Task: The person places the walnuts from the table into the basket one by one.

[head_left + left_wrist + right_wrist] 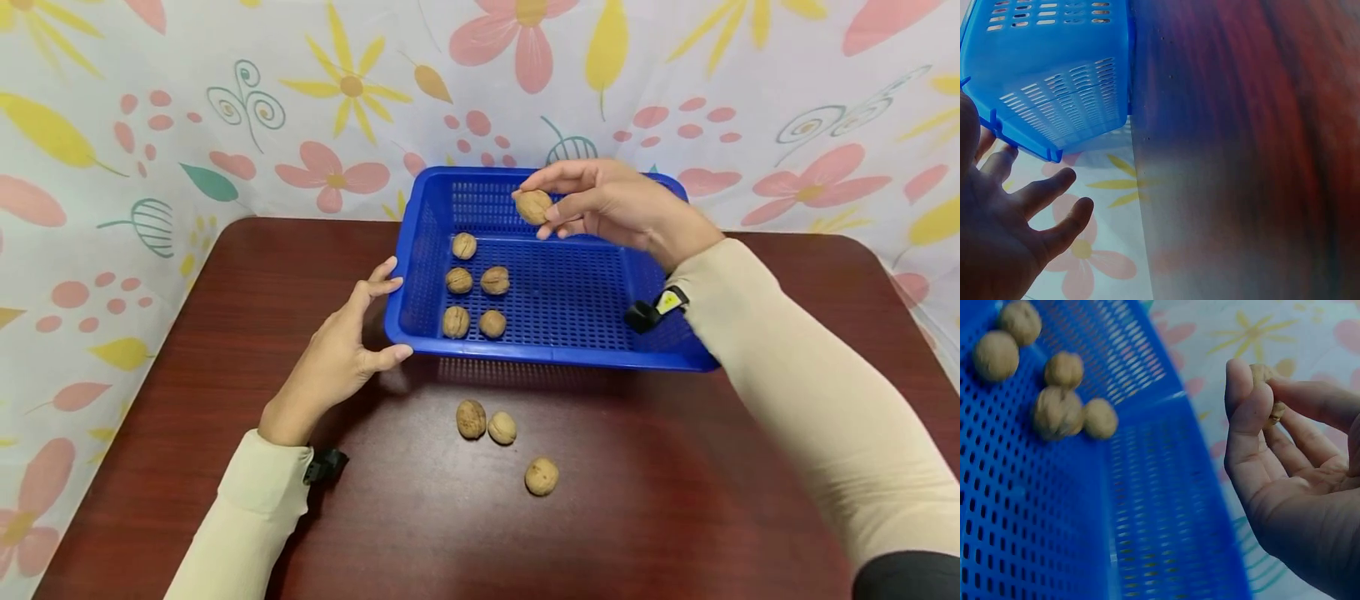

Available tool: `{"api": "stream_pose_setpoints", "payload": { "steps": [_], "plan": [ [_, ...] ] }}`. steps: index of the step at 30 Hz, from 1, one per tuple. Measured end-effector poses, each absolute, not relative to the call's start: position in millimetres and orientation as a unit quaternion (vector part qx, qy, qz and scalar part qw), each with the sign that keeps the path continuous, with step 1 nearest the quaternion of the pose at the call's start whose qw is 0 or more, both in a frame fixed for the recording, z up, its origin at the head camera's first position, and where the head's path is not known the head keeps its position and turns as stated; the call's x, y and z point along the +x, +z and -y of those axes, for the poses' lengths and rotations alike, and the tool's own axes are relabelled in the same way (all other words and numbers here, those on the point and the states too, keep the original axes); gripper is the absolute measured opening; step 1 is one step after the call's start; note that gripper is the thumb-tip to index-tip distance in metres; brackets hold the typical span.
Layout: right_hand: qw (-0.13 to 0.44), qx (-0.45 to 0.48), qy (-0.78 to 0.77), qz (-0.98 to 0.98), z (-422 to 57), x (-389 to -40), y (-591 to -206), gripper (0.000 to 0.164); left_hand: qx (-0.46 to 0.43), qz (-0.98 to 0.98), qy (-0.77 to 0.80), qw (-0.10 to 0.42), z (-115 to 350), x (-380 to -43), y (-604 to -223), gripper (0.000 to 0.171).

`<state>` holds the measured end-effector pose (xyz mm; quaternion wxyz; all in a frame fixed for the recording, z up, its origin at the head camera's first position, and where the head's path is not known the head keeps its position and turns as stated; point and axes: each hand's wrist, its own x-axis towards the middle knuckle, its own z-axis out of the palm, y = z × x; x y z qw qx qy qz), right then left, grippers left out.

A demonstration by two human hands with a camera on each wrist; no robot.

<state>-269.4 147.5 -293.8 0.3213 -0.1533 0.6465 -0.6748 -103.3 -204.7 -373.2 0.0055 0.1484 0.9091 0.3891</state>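
A walnut (533, 207) is pinched between the thumb and fingers of my right hand (611, 204), above the back part of the blue plastic basket (555, 355). In the right wrist view, fingers partly cover this walnut (1260, 374). Several walnuts (495, 281) lie on the left side of the basket floor. My left hand (337, 354) is at the basket's left end, thumb at the front corner of the rim and spread fingers by the left rim. The left wrist view has its fingers (1054, 187) loosely extended, some touching or close to the rim.
Three walnuts lie on the dark red-brown table (675, 500) in front of the basket: a darker one (471, 419), a paler one beside it (502, 428), and one nearer me (542, 477). A flower-patterned cloth (345, 83) hangs behind the table.
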Motion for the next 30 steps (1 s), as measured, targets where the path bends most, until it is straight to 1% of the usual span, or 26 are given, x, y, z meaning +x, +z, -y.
{"api": "stream_pose_setpoints", "payload": {
  "steps": [3,11,15,22,30],
  "plan": [
    [0.332,-0.143,-0.667,-0.651,-140.6,-281.3,-308.2,0.034,0.151,-0.909,0.388,0.004,203.3,-103.1,-372.9,0.084],
    [0.351,-0.128,-0.612,-0.697,-124.0,-300.4,-333.7,0.038,0.138,-0.915,0.379,0.007,204.7,-103.9,-372.4,0.089],
    [0.364,-0.125,-0.577,-0.720,-118.9,-305.6,-346.6,0.042,0.135,-0.915,0.379,0.010,204.8,-104.4,-373.5,0.088],
    [0.374,-0.117,-0.564,-0.727,-109.5,-313.1,-366.1,0.043,0.142,-0.912,0.384,0.007,205.5,-106.2,-374.8,0.092],
    [0.387,-0.132,-0.533,-0.741,-103.8,-316.0,-376.2,0.045,0.149,-0.911,0.385,-0.003,205.7,-104.7,-374.1,0.088]
  ]
}}
